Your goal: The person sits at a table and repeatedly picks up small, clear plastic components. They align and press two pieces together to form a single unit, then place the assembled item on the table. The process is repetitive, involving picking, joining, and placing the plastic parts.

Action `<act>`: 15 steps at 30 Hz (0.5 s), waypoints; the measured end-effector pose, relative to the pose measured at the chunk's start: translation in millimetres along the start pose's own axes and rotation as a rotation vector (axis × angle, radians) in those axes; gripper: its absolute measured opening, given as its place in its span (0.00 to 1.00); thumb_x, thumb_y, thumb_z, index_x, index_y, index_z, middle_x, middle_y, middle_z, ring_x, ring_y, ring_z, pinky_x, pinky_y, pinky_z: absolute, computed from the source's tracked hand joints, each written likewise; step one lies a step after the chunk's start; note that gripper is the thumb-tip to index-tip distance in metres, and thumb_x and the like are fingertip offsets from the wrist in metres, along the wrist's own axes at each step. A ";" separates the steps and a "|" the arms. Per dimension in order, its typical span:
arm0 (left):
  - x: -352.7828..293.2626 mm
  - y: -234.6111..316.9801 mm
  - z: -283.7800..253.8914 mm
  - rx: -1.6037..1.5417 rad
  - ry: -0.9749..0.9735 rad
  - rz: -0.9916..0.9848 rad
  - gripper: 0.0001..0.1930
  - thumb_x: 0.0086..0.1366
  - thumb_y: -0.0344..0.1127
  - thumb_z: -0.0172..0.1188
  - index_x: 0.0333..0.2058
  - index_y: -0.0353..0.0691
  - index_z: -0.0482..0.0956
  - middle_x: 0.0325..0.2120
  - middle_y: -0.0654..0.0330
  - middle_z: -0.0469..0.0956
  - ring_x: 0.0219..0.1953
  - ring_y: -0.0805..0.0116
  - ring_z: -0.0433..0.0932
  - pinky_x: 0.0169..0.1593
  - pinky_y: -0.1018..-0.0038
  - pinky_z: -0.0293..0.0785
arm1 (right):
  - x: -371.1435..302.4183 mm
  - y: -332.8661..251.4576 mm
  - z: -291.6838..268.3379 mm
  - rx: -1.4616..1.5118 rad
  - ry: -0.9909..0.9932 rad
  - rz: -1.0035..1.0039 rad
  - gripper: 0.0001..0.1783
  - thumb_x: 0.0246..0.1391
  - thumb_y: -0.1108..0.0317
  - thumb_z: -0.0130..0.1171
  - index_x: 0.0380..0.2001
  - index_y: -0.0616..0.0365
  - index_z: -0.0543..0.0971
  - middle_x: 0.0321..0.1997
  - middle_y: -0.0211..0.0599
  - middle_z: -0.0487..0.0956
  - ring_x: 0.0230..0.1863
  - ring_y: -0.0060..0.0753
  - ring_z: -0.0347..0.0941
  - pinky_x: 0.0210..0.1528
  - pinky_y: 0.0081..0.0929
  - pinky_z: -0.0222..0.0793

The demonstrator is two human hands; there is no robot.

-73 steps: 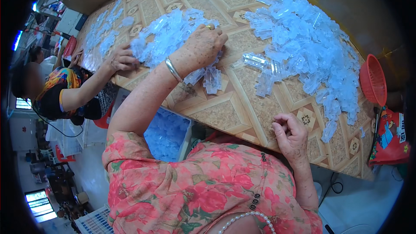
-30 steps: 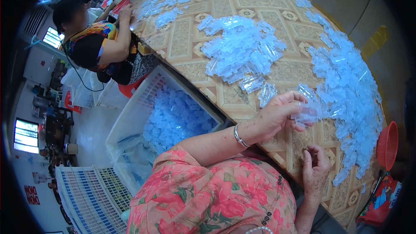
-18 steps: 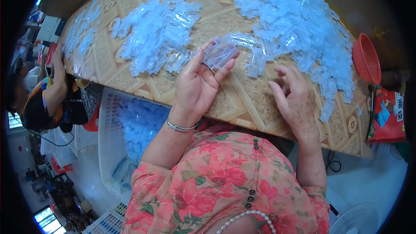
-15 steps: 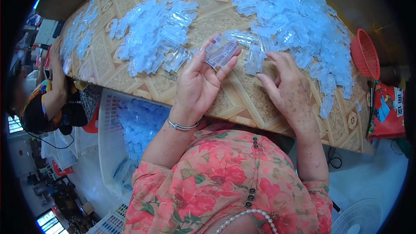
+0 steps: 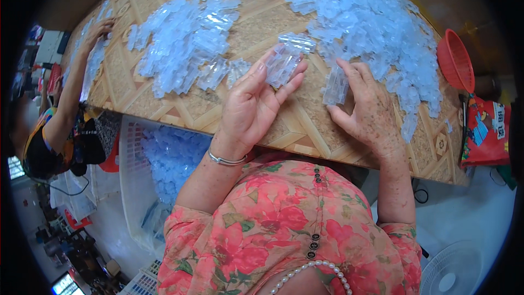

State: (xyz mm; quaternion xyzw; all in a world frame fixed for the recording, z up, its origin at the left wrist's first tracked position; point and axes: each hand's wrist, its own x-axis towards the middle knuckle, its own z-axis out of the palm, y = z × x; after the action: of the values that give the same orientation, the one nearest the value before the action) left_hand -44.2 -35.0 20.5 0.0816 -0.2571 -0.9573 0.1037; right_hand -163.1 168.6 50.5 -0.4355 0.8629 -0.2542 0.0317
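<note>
My left hand [image 5: 248, 104] is palm up, thumb and fingers curled round a small stack of clear plastic pieces [image 5: 283, 66]. Beside it, my right hand [image 5: 367, 98] spans a short clear plastic piece [image 5: 335, 86] at the table surface, thumb at its near end and forefinger at its far end. Another clear strip [image 5: 297, 42] lies just beyond the left hand's stack. A large heap of similar pieces [image 5: 376, 33] spreads beyond the right hand. A smaller heap [image 5: 183, 46] sits to the left.
The patterned tabletop [image 5: 262, 19] carries the heaps. At right are a red plastic basket [image 5: 457, 63] and a red packet [image 5: 487, 131]. Below the table's edge, a white crate [image 5: 136, 180] holds more clear pieces. A co-worker's arm [image 5: 76, 84] reaches over the left end. A fan [image 5: 450, 276] stands lower right.
The short piece by my right hand has shifted right and turned a little along with that hand. My left hand still holds its stack, now tilted differently. The co-worker's hand has reached farther over the table.
</note>
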 end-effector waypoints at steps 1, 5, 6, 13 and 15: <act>1.2 -1.2 0.2 0.002 -0.012 -0.005 0.30 0.79 0.36 0.45 0.73 0.28 0.51 0.70 0.33 0.58 0.72 0.41 0.61 0.75 0.54 0.61 | -4.0 0.0 -3.8 0.046 -0.003 0.034 0.41 0.47 0.68 0.69 0.67 0.59 0.69 0.56 0.43 0.73 0.48 0.44 0.78 0.47 0.39 0.78; 5.4 -13.9 7.4 0.042 -0.061 -0.061 0.32 0.78 0.37 0.50 0.73 0.28 0.51 0.70 0.35 0.60 0.71 0.43 0.63 0.75 0.54 0.62 | -26.4 10.7 -4.3 0.710 0.058 0.293 0.44 0.45 0.75 0.71 0.68 0.61 0.69 0.54 0.32 0.70 0.39 0.20 0.70 0.38 0.19 0.74; 7.0 -18.2 9.8 0.060 -0.073 -0.083 0.33 0.77 0.37 0.51 0.73 0.28 0.52 0.69 0.36 0.61 0.71 0.44 0.64 0.75 0.54 0.62 | -29.8 13.4 0.3 0.858 0.126 0.333 0.45 0.43 0.78 0.72 0.68 0.62 0.69 0.52 0.26 0.67 0.36 0.12 0.63 0.35 0.11 0.68; 7.8 -46.5 25.0 0.034 -0.126 -0.231 0.30 0.77 0.35 0.52 0.72 0.30 0.56 0.66 0.47 0.68 0.68 0.55 0.70 0.73 0.56 0.64 | -36.2 11.5 12.7 0.616 0.221 0.184 0.46 0.40 0.72 0.75 0.66 0.61 0.71 0.54 0.30 0.70 0.35 0.17 0.67 0.35 0.18 0.71; 7.0 -49.9 25.2 0.054 -0.150 -0.250 0.31 0.77 0.35 0.52 0.73 0.33 0.56 0.66 0.49 0.68 0.66 0.59 0.71 0.72 0.59 0.64 | -36.2 10.3 13.0 0.523 0.213 0.185 0.47 0.39 0.69 0.77 0.66 0.59 0.71 0.55 0.32 0.70 0.35 0.19 0.68 0.34 0.20 0.72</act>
State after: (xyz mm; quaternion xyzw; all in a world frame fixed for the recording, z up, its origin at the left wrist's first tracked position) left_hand -64.1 17.5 15.9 0.0442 -0.2775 -0.9590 -0.0379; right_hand -144.6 196.1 28.4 -0.3032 0.8027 -0.5081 0.0752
